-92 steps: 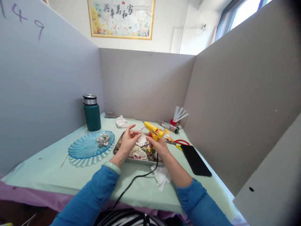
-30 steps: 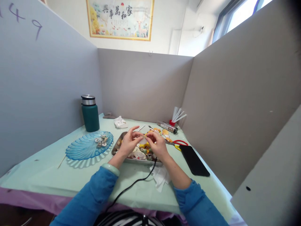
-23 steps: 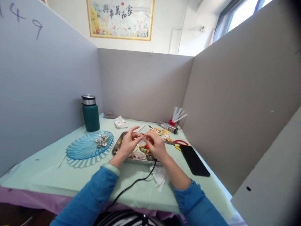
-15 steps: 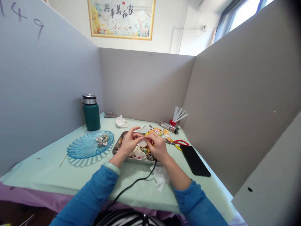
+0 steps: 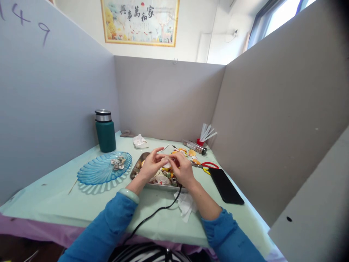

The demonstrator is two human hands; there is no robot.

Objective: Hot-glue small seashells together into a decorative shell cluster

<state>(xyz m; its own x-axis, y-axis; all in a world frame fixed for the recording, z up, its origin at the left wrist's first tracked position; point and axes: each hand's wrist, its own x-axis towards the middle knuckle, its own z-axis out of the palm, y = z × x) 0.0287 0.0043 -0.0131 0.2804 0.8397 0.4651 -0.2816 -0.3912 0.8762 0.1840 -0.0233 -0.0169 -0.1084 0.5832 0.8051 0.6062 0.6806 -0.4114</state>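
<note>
Above a metal tray (image 5: pixel 135 171), my left hand (image 5: pixel 151 164) and my right hand (image 5: pixel 182 168) meet fingertip to fingertip. Both are closed in a pinch on a small whitish piece (image 5: pixel 167 164), mostly covered by the fingers, so its kind is unclear. Mixed flat cut-out pieces (image 5: pixel 163 179) in white, yellow and green lie in the tray beneath. A black cable (image 5: pixel 156 211) runs from the tray's front edge toward me, passing between my forearms. Crumpled white tissue (image 5: pixel 185 206) lies under my right wrist.
To the left are a blue scalloped plate (image 5: pixel 92 171) with small pieces on it and a green bottle (image 5: pixel 105 134). On the right lie scissors (image 5: pixel 209 166) and a black phone (image 5: pixel 226 186). Yellow pieces (image 5: pixel 192 153), a clear tube (image 5: pixel 195 146) and a red cup (image 5: pixel 201 142) of white sticks stand behind.
The fingertips have shifted slightly, and the whitish piece is turned a little between them. Both hands stay over the tray.
</note>
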